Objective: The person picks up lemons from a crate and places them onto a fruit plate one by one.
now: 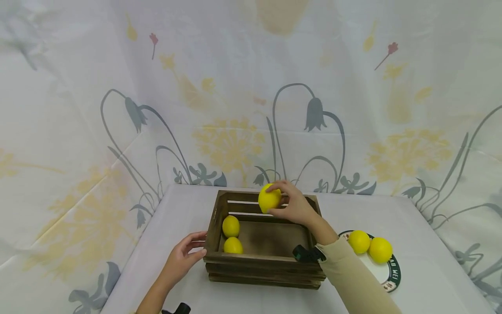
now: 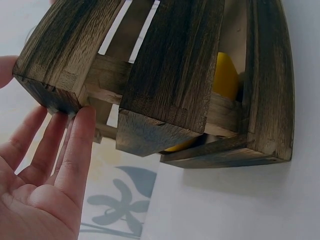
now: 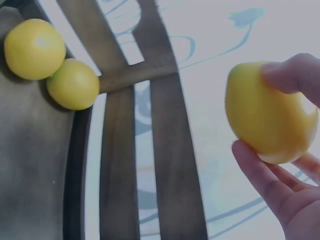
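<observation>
Right hand [image 1: 296,205] pinches a lemon [image 1: 269,198] above the crate's [image 1: 265,264] back rim, mid-transfer I'd say, left hand [image 1: 183,257] flat and relaxed against the crate's left corner; next likely: lower inside beside two lemons [image 1: 231,234], then release.

Your right hand [image 1: 295,205] holding a lemon [image 1: 269,198] above the wooden crate [image 1: 265,264], your left hand [image 1: 183,258] touching its left corner, two lemons [image 1: 231,234] inside, two more on a plate [image 1: 388,274] at right.

a white-covered table [image 1: 412,218] carries a dark wooden crate [image 1: 266,266] at its centre and a plate [image 1: 388,274] at three o'clock of it.
</observation>
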